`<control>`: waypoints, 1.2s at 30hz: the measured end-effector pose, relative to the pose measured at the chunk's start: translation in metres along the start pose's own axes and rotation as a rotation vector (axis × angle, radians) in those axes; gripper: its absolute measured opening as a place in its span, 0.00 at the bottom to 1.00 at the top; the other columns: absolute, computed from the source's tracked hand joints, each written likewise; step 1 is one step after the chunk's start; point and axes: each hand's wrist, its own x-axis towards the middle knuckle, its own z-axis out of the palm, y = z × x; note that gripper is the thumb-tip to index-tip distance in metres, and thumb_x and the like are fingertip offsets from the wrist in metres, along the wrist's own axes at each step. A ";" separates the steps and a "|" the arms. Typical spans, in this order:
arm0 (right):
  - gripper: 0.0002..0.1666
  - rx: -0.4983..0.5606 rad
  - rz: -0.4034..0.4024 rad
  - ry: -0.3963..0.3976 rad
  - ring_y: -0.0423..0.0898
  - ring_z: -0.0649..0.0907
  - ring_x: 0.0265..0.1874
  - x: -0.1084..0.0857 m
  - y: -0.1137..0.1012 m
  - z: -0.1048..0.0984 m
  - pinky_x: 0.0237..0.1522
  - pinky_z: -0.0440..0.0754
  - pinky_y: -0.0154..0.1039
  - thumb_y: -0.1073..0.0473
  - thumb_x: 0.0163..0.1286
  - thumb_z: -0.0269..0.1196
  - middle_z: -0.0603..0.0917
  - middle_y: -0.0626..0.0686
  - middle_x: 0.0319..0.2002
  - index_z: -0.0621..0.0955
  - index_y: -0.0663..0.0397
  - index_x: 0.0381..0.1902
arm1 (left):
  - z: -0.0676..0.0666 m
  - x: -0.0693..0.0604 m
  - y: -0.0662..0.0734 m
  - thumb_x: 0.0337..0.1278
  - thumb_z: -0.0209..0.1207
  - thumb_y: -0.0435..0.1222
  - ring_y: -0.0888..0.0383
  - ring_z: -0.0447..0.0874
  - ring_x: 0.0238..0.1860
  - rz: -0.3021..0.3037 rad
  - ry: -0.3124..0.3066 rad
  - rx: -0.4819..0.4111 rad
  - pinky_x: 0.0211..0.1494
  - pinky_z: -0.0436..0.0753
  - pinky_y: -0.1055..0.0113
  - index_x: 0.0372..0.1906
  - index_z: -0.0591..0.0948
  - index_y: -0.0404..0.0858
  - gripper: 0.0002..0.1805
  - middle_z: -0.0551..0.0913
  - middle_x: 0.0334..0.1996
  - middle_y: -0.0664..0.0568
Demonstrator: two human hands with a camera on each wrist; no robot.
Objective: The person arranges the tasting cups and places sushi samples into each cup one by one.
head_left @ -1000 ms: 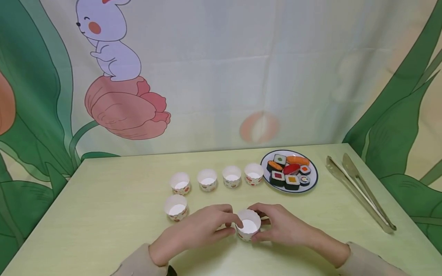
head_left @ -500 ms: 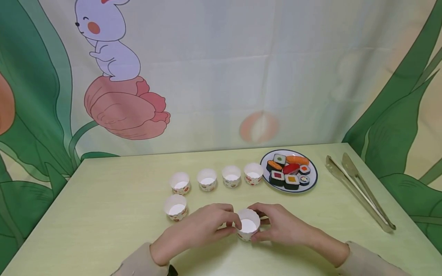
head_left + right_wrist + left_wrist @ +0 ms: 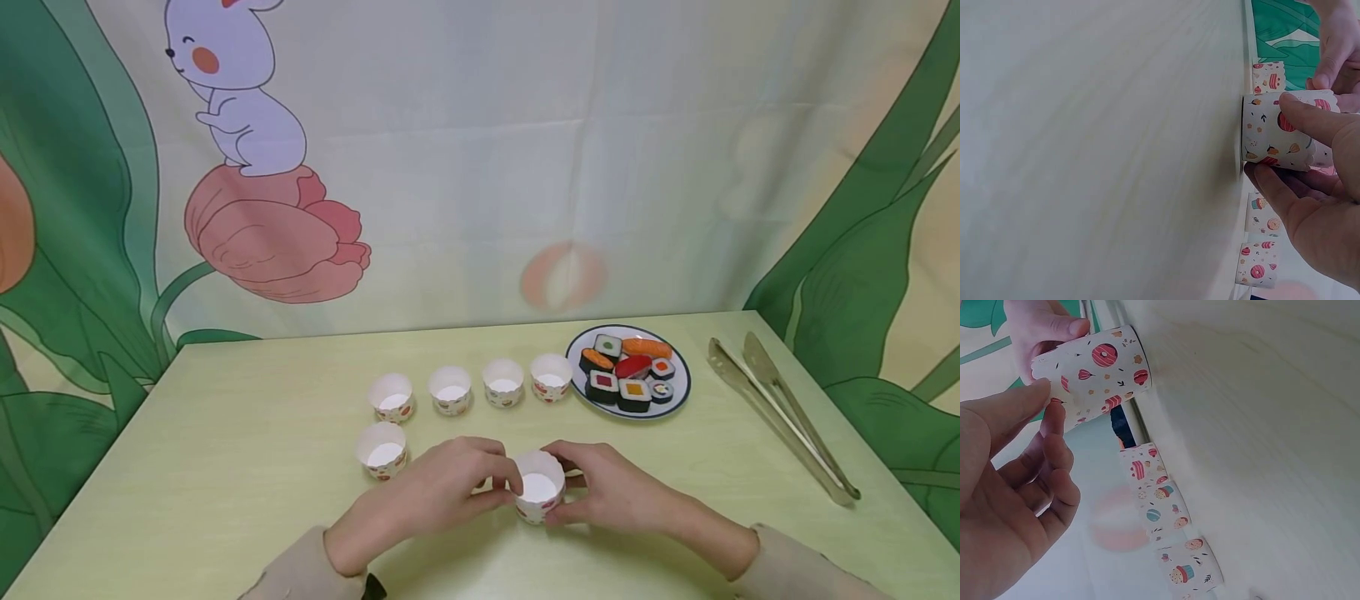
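Note:
A white paper baking cup (image 3: 538, 510) printed with small pictures stands upright on the table between both hands. My left hand (image 3: 457, 487) pinches its rim from the left with thumb and index finger; the left wrist view shows the other fingers loosely curled. From the right, my right hand (image 3: 618, 492) grips the cup's side, thumb on the near wall and fingers round the far one. In the right wrist view the printed wall of the cup (image 3: 1272, 134) shows between thumb and fingers. Whether another cup is nested in it, I cannot tell.
Several matching cups (image 3: 503, 396) stand in a row behind, with another cup (image 3: 383, 465) in front of the row's left end. A blue-rimmed plate (image 3: 684, 392) with several sushi pieces (image 3: 633, 395) touches or nearly touches the row's right end. Metal tongs (image 3: 791, 425) lie at the right.
Both hands stay at the same cup. The left hand has risen very slightly at the rim, and the cup's rim appears a little higher; the right hand is nearly still.

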 end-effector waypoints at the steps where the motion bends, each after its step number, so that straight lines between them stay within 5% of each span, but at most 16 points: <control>1: 0.34 -0.001 -0.001 0.000 0.46 0.83 0.56 0.000 0.000 0.000 0.56 0.79 0.34 0.57 0.59 0.80 0.83 0.46 0.54 0.78 0.53 0.61 | 0.000 0.000 0.000 0.64 0.69 0.32 0.66 0.77 0.33 -0.002 0.004 -0.001 0.37 0.74 0.78 0.39 0.88 0.45 0.04 0.81 0.34 0.62; 24: 0.33 -0.007 0.001 -0.005 0.46 0.84 0.54 0.000 -0.001 -0.002 0.59 0.80 0.42 0.55 0.59 0.79 0.84 0.45 0.54 0.79 0.53 0.60 | -0.017 -0.010 -0.003 0.64 0.69 0.32 0.70 0.77 0.35 0.093 0.180 -0.027 0.39 0.78 0.76 0.40 0.88 0.43 0.03 0.83 0.34 0.63; 36: 0.33 0.011 -0.040 0.012 0.49 0.83 0.56 -0.002 -0.001 0.000 0.60 0.79 0.44 0.57 0.58 0.80 0.83 0.48 0.54 0.79 0.52 0.60 | -0.032 -0.021 -0.008 0.63 0.69 0.30 0.69 0.78 0.35 0.031 0.233 -0.078 0.41 0.81 0.71 0.40 0.88 0.43 0.05 0.83 0.35 0.64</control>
